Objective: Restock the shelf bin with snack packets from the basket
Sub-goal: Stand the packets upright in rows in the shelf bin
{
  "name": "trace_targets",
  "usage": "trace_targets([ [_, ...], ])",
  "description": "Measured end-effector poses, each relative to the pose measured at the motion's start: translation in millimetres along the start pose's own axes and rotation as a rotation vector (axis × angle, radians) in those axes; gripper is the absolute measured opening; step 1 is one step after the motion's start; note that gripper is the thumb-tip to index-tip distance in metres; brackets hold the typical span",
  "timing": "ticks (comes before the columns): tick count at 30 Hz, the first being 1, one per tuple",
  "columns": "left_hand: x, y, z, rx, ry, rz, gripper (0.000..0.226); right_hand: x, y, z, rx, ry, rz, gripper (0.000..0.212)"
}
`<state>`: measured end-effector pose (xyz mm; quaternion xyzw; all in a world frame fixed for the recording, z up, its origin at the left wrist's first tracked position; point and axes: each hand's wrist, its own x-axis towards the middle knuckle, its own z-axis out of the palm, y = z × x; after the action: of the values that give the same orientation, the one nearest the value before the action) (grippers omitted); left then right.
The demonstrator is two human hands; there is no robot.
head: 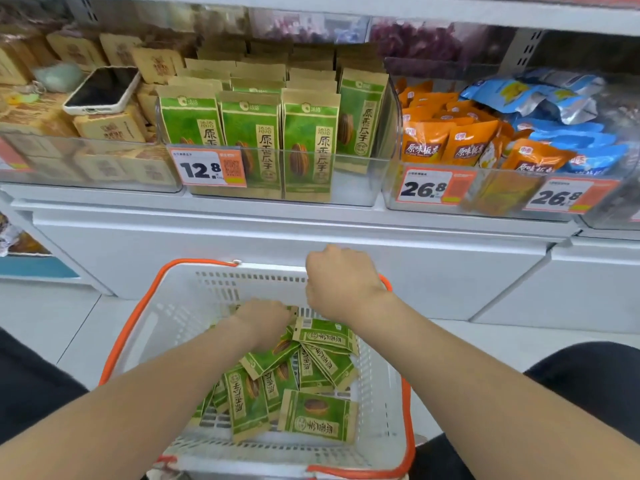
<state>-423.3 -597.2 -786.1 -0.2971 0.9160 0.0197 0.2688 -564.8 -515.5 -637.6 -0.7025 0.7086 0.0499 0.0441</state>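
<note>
The person's left hand [263, 322] is down inside the white slotted plastic basket [194, 306] with the orange wire handles [135, 317]. Its fingers are curled under and buried among the loose green-and-tan snack packets [318, 415] at the far end of the heap, and whether they have hold of a packet cannot be told from here. The right hand [339, 282] hangs over the basket's far rim, fingers bunched into a fist. The knuckles hide whether it grips the rim or nothing at all. Up on the white shelf [277, 216] sits the clear plastic shelf bin [349, 188], with matching green packets standing upright in rows [310, 147] and an orange-and-white price tag reading 12.8 [207, 168] on its front. To its left, a white-cased phone [102, 90] lies on tan paper packets [110, 128]. To its right, a neighbouring bin holds orange pouches [426, 140] and blue pouches [571, 140].
</note>
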Motion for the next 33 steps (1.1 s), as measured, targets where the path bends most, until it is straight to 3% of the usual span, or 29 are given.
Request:
trace_targets([
  [4, -2, 8, 45, 0.005, -0.265, -0.008, 0.029, 1, -3, 37, -0.065, -0.165, -0.053, 0.022],
  [9, -5, 18, 88, 0.052, -0.288, -0.150, 0.062, 10, -6, 62, -0.140, -0.303, -0.094, 0.024],
  [18, -2, 11, 86, 0.316, -0.270, -0.051, 0.018, 30, -8, 74, -0.174, -0.397, -0.100, 0.031],
  [23, -4, -4, 58, 0.215, -0.122, -0.090, 0.017, 34, -7, 70, -0.170, -0.435, -0.100, 0.027],
  [26, -5, -14, 44, 0.000, 0.074, -0.188, 0.023, 34, -4, 62, -0.151, -0.444, -0.089, 0.024],
  [29, -4, -18, 25, -0.140, 0.284, -0.188, 0.010, 32, -1, 54, -0.146, -0.475, -0.086, 0.027],
  [31, -6, -16, 9, -0.281, 0.349, -0.206, 0.005, 29, 3, 50, -0.114, -0.483, -0.097, 0.030],
  [33, -10, -13, -7, -0.512, 0.353, -0.232, 0.019, 27, 6, 51, -0.035, -0.493, -0.106, 0.040],
])
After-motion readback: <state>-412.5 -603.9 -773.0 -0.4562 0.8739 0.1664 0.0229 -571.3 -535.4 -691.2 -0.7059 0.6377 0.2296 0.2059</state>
